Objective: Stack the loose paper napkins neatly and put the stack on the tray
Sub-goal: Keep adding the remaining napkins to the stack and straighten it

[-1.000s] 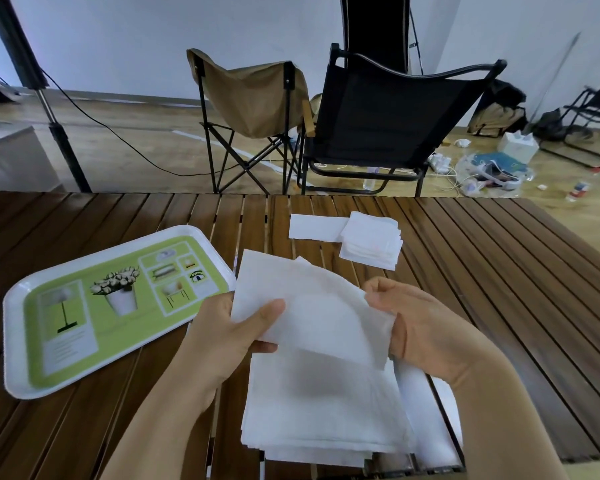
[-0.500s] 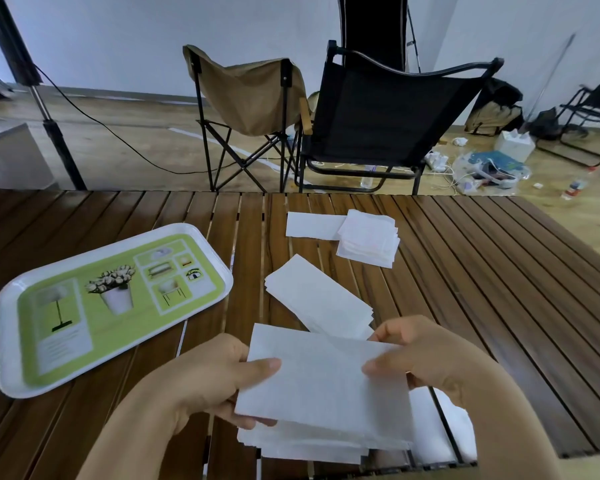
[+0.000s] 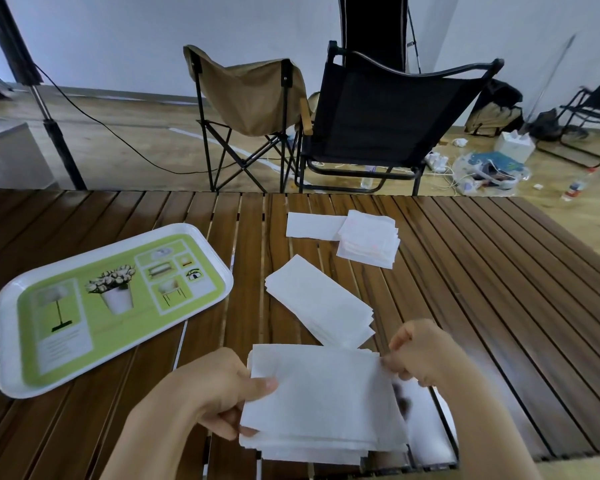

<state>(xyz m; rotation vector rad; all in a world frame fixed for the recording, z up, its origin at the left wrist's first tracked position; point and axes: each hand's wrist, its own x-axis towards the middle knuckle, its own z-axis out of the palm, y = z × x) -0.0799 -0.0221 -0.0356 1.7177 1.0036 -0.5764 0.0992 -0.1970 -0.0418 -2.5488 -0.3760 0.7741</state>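
Note:
A stack of white paper napkins (image 3: 326, 400) lies near the table's front edge. My left hand (image 3: 219, 393) grips its left side, thumb on top and fingers underneath. My right hand (image 3: 420, 355) pinches the stack's upper right corner. Just behind it lies a slanted pile of long napkins (image 3: 319, 303). Farther back sit a square pile of folded napkins (image 3: 368, 237) and a single flat napkin (image 3: 312, 225) beside it. The white tray (image 3: 7, 341) with a green printed middle lies at the left with nothing on it.
The slatted wooden table (image 3: 482, 289) runs wide to the right. Beyond its far edge stand a tan folding chair (image 3: 250, 95) and a black folding chair (image 3: 388, 109). A light stand pole (image 3: 49, 123) rises at the far left; bags and clutter lie on the floor at right.
My hands brought the held napkin down from above the table onto the near stack. The slanted pile behind it came into view. My right hand shifted to the stack's upper right corner.

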